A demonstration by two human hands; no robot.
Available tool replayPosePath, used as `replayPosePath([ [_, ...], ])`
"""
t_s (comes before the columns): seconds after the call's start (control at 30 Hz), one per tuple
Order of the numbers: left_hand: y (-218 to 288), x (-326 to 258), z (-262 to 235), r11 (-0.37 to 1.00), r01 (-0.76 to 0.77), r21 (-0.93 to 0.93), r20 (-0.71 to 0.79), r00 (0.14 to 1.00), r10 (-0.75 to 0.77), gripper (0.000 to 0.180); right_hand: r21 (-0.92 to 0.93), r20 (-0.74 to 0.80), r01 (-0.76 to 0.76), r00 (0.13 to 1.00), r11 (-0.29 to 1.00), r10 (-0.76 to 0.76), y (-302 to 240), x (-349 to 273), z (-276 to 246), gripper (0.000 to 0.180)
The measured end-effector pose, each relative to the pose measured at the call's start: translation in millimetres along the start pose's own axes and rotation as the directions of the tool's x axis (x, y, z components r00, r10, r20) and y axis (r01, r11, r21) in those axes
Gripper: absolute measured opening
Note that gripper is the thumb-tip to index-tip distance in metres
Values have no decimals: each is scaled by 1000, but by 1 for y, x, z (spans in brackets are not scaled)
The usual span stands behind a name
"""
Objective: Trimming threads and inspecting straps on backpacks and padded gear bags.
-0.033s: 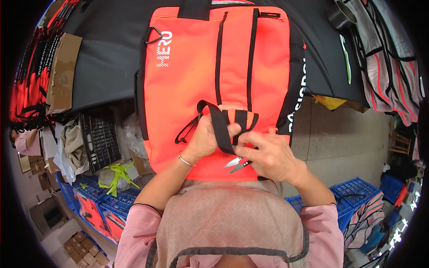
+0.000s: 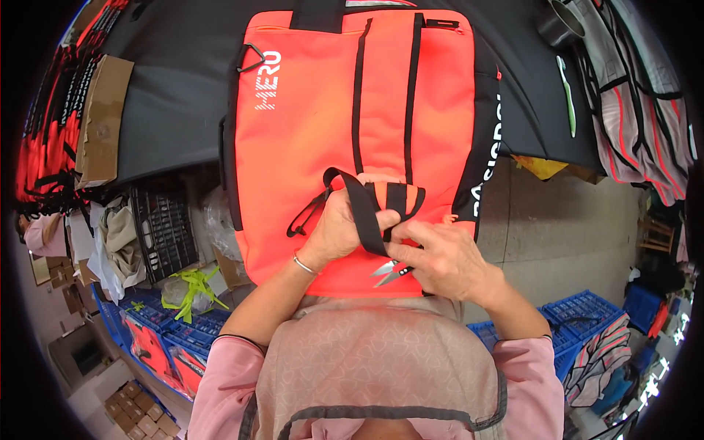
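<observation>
Coral-red bag [image 2: 308,139], black strap [image 2: 366,221], faintly patterned beige apron [image 2: 374,359], pink sleeves [image 2: 529,374], blue crates [image 2: 591,306]

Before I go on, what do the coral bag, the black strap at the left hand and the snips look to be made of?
Coral bag: perhaps coated synthetic fabric, given its smooth face and soft sheen.
Black strap: probably woven webbing, matte, flat and curving in a band.
Snips: likely steel blades, by their silvery shine; the black part could be plastic or coated metal.

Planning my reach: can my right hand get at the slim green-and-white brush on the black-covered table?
Probably, with a stretch: nothing visible blocks your right hand from the green-and-white brush, though it holds silver-bladed black snips.
</observation>
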State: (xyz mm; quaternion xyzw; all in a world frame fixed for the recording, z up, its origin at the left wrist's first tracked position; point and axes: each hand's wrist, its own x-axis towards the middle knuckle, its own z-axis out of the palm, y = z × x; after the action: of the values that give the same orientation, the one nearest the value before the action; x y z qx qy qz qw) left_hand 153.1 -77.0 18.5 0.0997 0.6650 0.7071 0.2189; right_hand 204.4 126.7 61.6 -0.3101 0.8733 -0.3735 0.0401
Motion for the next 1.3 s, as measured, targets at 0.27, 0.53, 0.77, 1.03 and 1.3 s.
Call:
replayPosePath([
  [0.27,-14,-5,-2,873,-287,394,88,958,275,31,310,-200,-343,888,887,413,18,-24,-23,48],
  [0.53,-11,-3,-9,871,-345,350,198,936,291,34,262,-59,-314,939,913,340,41,-7,-22,32],
  [0.77,-3,-1,-15,934,-237,267,213,960,182,38,247,57,-258,966,934,252,54,13,-28,28],
  [1.03,-7,1,-21,965,-175,198,260,958,120,37,306,151,-195,976,932,155,64,27,-31,28],
  [1.3,1,2,-20,971,-69,228,269,963,5,24,248,158,-152,981,957,115,66,29,-30,26],
])
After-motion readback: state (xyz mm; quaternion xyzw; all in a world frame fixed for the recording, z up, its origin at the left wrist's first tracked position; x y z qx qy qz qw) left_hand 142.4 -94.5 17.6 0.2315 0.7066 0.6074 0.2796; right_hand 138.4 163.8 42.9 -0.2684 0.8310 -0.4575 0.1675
